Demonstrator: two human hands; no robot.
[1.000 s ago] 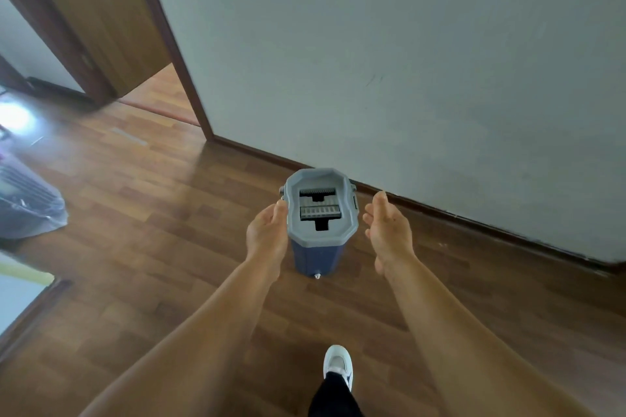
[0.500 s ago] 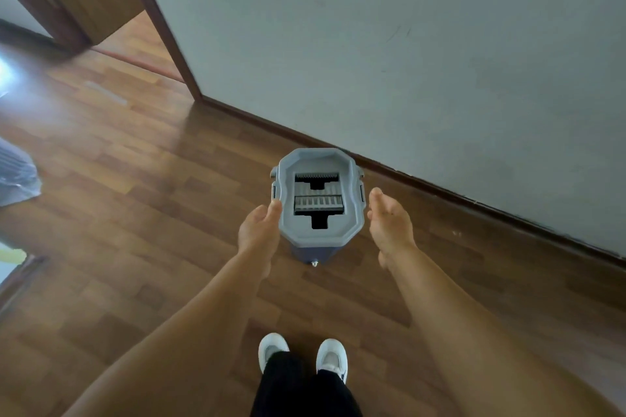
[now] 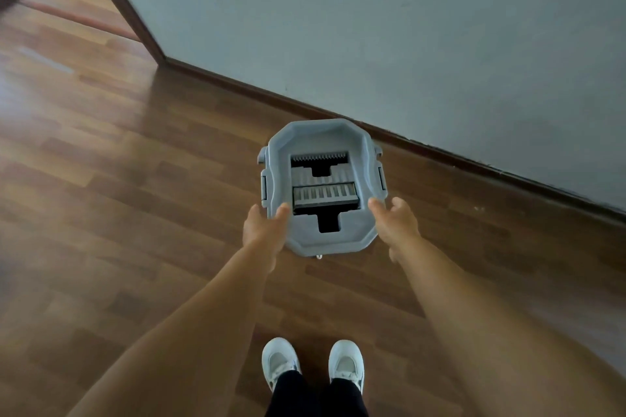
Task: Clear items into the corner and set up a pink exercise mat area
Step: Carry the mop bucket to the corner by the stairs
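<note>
Both hands sit at the near corners of the grey mop bucket point(image 3: 323, 186), which fills the middle of the frame just short of the skirting board point(image 3: 440, 149). Your left hand point(image 3: 263, 228) is wrapped on the lower left edge with its thumb over the rim; your right hand point(image 3: 396, 225) is spread loosely against the lower right edge, fingertips touching the rim, not yet clamped as far as I can judge. Whether the bucket rests on the wooden floor point(image 3: 118, 179) or hangs just above it, I cannot tell. Close the right hand as firmly as the left before you move it, so it stays level. Grip below the lid rather than on it, since the lid may lift off. Keep your shoes point(image 3: 313, 366) clear of its path.
</note>
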